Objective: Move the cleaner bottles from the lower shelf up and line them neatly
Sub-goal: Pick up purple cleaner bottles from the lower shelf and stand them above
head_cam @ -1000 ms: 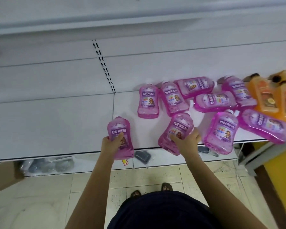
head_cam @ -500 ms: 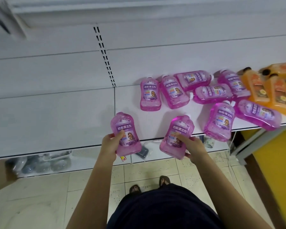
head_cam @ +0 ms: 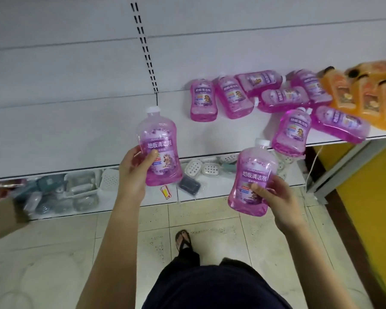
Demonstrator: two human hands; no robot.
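Now left hand (head_cam: 132, 172), right hand (head_cam: 274, 197), gripping bottles

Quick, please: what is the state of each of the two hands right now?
Left hand: holding a pink cleaner bottle.
Right hand: holding another pink bottle.

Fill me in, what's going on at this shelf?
A person is standing at a white shelf with a pink bottle in each hand. The left hand grips one bottle upright at the shelf's front edge. The right hand holds another bottle just in front of the shelf. Several more pink bottles lie jumbled on the shelf beside orange bottles, not lined up yet.
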